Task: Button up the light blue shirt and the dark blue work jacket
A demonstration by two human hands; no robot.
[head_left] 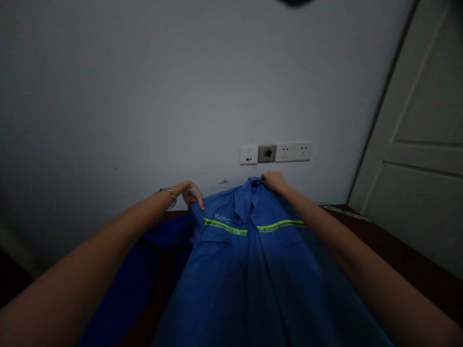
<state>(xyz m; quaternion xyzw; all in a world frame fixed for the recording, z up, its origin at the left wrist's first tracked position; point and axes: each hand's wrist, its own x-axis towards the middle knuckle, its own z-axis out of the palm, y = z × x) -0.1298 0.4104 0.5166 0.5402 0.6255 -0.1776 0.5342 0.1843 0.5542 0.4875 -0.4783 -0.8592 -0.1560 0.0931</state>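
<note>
A blue work jacket (231, 260) with yellow-green and silver reflective stripes and white lettering on its chest spreads out in front of me, collar at the far end. My left hand (193, 193), below a wrist with bangles, grips the jacket's shoulder on the left. Close to the collar, my right hand (274, 180) is closed on the cloth of the other side. The jacket's lower part runs down toward me into shadow. Some of its right side is hidden behind my right forearm.
Darker blue cloth (126, 284) lies to the left on a dark reddish surface (405, 246). A pale wall (181, 96) with several sockets and switch plates (292, 152) rises behind. A panelled door (419, 130) stands at the right, with a thin strip (345, 212) near its foot.
</note>
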